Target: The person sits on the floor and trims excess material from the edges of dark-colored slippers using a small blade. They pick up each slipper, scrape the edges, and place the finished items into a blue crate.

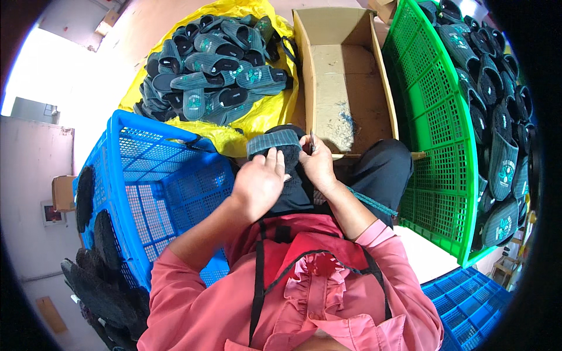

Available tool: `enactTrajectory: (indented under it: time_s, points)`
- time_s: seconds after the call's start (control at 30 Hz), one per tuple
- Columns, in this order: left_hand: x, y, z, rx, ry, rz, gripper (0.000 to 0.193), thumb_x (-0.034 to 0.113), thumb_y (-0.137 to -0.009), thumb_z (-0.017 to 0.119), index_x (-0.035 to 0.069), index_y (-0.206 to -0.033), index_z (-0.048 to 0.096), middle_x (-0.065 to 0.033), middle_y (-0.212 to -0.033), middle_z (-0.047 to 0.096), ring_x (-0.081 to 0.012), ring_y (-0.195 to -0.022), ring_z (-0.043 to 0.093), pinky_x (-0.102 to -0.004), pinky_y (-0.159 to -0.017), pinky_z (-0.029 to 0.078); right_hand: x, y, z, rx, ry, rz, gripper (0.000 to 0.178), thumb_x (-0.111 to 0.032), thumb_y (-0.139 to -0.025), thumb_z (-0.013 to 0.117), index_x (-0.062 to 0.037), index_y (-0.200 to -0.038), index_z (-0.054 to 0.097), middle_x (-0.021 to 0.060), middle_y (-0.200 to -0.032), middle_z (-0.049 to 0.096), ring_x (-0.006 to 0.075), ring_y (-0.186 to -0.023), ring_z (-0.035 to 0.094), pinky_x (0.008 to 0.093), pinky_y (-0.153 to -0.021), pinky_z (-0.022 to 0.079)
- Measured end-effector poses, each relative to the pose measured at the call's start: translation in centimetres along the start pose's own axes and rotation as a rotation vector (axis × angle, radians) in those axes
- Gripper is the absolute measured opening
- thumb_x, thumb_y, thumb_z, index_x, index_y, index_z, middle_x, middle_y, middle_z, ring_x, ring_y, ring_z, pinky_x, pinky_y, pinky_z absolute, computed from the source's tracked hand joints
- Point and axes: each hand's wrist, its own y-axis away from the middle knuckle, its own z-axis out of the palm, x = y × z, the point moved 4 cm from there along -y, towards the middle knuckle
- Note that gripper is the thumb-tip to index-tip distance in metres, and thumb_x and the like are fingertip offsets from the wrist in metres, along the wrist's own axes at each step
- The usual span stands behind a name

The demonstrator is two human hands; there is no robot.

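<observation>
A dark grey ribbed slipper (273, 140) with a black fuzzy lining rests on my thigh, its toe pointing away from me. My left hand (260, 181) lies over its opening, fingers together and bent against the upper, gripping it. At the slipper's right edge is my right hand (318, 162), closed around a small pair of dark metal thread snips (312, 141) whose tips point up. The fingers of that hand partly hide the snips, and whether its fingertips also pinch the slipper is hard to see.
Ahead, a yellow sack (275, 111) bears a heap of similar slippers (211, 64). Beside it stands an open cardboard box (328, 58) with lint inside. A blue crate (117, 193) is on my left, black slippers (99, 281) beyond it. A green crate (433, 134) on the right borders more slippers (500, 128).
</observation>
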Motion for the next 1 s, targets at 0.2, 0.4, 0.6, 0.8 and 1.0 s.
enactTrajectory:
  time_s: [0.2, 0.4, 0.6, 0.8, 1.0]
  points:
    - [2.0, -0.2, 4.6, 0.136, -0.126, 0.047, 0.052, 0.023, -0.085, 0.062, -0.015, -0.121, 0.057, -0.0336, -0.12, 0.06, -0.0227, -0.076, 0.062, -0.0309, -0.06, 0.056, 1.1, -1.5, 0.4, -0.047, -0.224, 0.048, 0.012, 0.004, -0.08, 0.055, -0.0061, -0.085, 0.051, -0.0032, -0.074, 0.044, 0.0075, -0.068, 0.042, 0.0253, -0.062, 0.04]
    - [1.5, -2.7, 4.8, 0.196, -0.154, 0.012, 0.048, 0.015, -0.079, 0.056, -0.013, -0.118, 0.059, -0.0306, -0.115, 0.064, -0.0197, -0.07, 0.063, -0.0285, -0.054, 0.056, 0.1, -2.0, 0.1, -0.032, -0.237, 0.054, 0.009, 0.002, -0.081, 0.054, -0.0055, -0.086, 0.052, -0.0035, -0.073, 0.046, 0.0071, -0.068, 0.043, 0.0254, -0.062, 0.041]
    - [0.2, -5.7, 4.6, 0.142, -0.012, -0.037, 0.029, 0.014, -0.08, 0.056, -0.005, -0.1, 0.064, -0.0199, -0.098, 0.068, -0.021, -0.072, 0.065, -0.0293, -0.058, 0.056, -0.1, -2.3, 0.3, -0.028, -0.308, 0.065, 0.02, 0.003, -0.082, 0.054, -0.0023, -0.1, 0.06, -0.0025, -0.082, 0.056, 0.0076, -0.077, 0.051, 0.0245, -0.072, 0.046]
    - [-2.2, -9.4, 5.3, 0.142, 0.263, -0.109, 0.014, 0.011, -0.078, 0.058, 0.002, -0.081, 0.069, -0.0171, -0.084, 0.069, -0.0309, -0.079, 0.067, -0.0412, -0.073, 0.055, -0.1, -2.6, 0.6, -0.028, -0.352, 0.175, 0.035, 0.003, -0.082, 0.053, -0.0014, -0.115, 0.063, -0.0018, -0.09, 0.062, 0.0078, -0.083, 0.056, 0.0247, -0.078, 0.047]
    - [-2.8, -9.5, 5.0, 0.235, 0.354, -0.166, 0.016, 0.011, -0.078, 0.057, 0.002, -0.074, 0.069, -0.0194, -0.081, 0.068, -0.0352, -0.08, 0.067, -0.0446, -0.072, 0.054, -0.8, -2.6, 0.3, -0.048, -0.265, 0.208, 0.036, 0.002, -0.079, 0.053, -0.002, -0.114, 0.063, -0.0022, -0.087, 0.061, 0.0105, -0.081, 0.055, 0.0259, -0.077, 0.047]
